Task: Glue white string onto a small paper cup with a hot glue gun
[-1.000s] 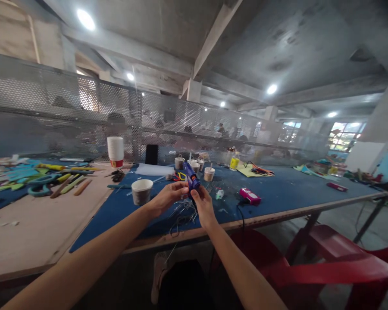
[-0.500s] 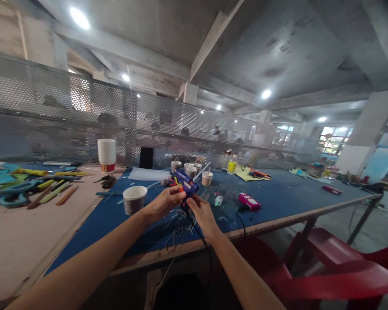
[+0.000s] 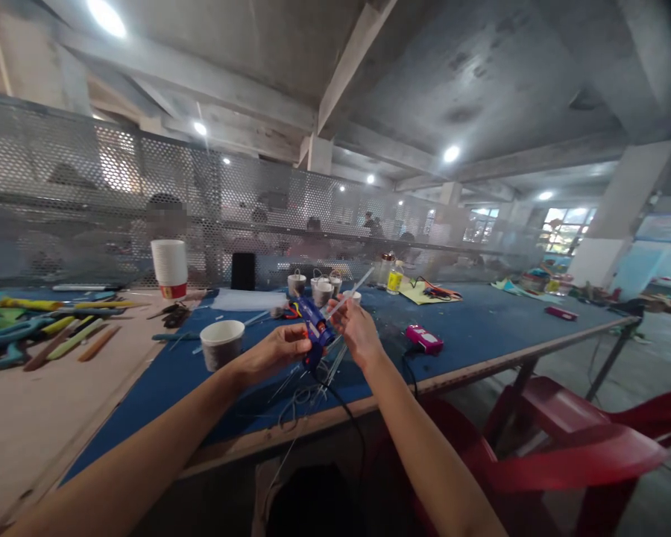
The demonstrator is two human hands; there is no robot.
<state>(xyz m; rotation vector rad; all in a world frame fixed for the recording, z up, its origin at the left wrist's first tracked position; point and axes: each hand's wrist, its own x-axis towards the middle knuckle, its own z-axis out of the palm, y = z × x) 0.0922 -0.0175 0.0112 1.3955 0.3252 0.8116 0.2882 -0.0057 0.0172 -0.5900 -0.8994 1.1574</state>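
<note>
Over the blue table top, my left hand (image 3: pixel 279 349) grips a dark blue hot glue gun (image 3: pixel 314 322) by its side, thumb and fingers closed on it. To its right, my right hand (image 3: pixel 362 333) pinches a long translucent glue stick (image 3: pixel 361 280), which slants up and away. The stick's lower end lies near the gun's body; whether it is inside the gun I cannot tell. A black cord (image 3: pixel 344 409) hangs from the gun past the table edge. Beneath my hands lie loose wires and string (image 3: pixel 296 406). A paper cup (image 3: pixel 222 344) stands left of my left hand.
Several small cups with string handles (image 3: pixel 297 284) stand behind the gun. A magenta box (image 3: pixel 424 338) lies to the right, a yellow-labelled bottle (image 3: pixel 394 279) farther back. Stacked cups (image 3: pixel 169 267) and scissors (image 3: pixel 11 339) are on the left. Red chairs (image 3: pixel 570 455) stand at the front right.
My right hand has left the glue gun's side, moved up and right, and taken hold of the glue stick. My left hand still holds the gun. The view has shifted slightly.
</note>
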